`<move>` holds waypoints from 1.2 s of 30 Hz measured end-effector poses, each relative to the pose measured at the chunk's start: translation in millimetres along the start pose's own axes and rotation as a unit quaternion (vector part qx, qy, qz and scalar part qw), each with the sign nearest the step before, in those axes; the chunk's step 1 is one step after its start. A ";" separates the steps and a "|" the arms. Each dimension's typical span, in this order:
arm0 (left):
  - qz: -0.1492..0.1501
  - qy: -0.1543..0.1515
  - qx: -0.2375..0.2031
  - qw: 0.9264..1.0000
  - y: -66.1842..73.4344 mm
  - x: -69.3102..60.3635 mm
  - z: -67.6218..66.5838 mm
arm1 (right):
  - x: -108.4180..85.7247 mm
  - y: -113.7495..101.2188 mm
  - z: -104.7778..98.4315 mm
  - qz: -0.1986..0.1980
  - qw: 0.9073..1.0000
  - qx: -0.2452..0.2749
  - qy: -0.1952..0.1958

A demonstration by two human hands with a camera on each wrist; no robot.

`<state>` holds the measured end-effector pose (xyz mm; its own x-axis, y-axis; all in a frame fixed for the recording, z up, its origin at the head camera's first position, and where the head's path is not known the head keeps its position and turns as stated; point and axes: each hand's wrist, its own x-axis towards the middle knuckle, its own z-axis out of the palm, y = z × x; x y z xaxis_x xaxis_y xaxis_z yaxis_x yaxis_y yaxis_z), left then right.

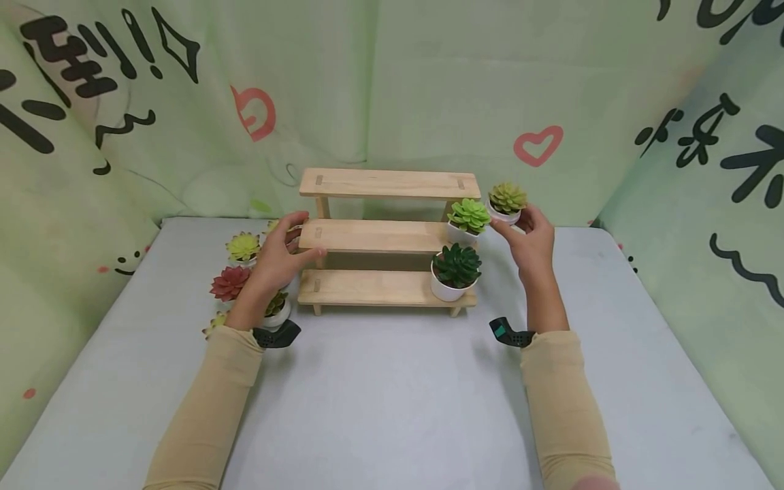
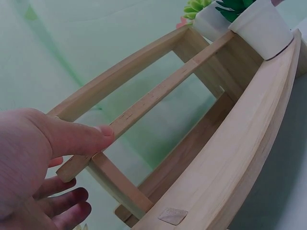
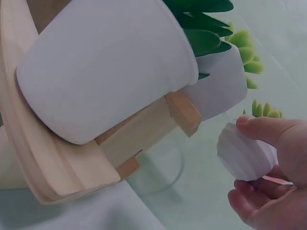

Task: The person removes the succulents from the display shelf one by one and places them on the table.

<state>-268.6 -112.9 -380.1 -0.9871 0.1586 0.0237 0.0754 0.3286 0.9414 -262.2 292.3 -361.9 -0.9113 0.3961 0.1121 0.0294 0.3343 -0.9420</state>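
A three-tier wooden stand [image 1: 373, 235] stands on the table. My left hand [image 1: 275, 255] grips the left end of its middle board [image 2: 144, 105], thumb against the front edge and fingers around the end. My right hand [image 1: 531, 238] holds a yellow-green potted succulent [image 1: 507, 199] by its ribbed white pot [image 3: 247, 152], off to the right of the stand. A bright green potted succulent [image 1: 468, 218] sits at the right end of the middle board. Below it, a dark green potted succulent [image 1: 456, 267] sits on the right end of the bottom board.
Left of the stand several more potted succulents are grouped, among them a red one [image 1: 230, 282] and a yellow-green one [image 1: 243, 246], partly hidden by my left arm. A printed green curtain [image 1: 429, 88] hangs behind the white table [image 1: 392, 408].
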 end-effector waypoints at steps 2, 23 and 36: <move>-0.001 -0.001 0.002 1.000 -0.9 1.1 0.3 | -0.8 1.9 -0.3 0.002 1.000 0.000 -0.001; 0.002 -0.003 0.005 1.000 -0.9 2.4 0.7 | 4.0 20.8 3.4 0.014 1.000 -0.016 -0.018; 0.003 0.002 0.018 1.000 0.0 -0.3 0.1 | 5.6 27.0 12.4 0.016 0.998 -0.041 -0.037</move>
<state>-268.3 -112.9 -380.2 -0.9873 0.1561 0.0302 0.0854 0.3605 0.9288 -271.6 293.0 -390.6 -0.9371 0.3447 0.0553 0.0900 0.3918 -0.9156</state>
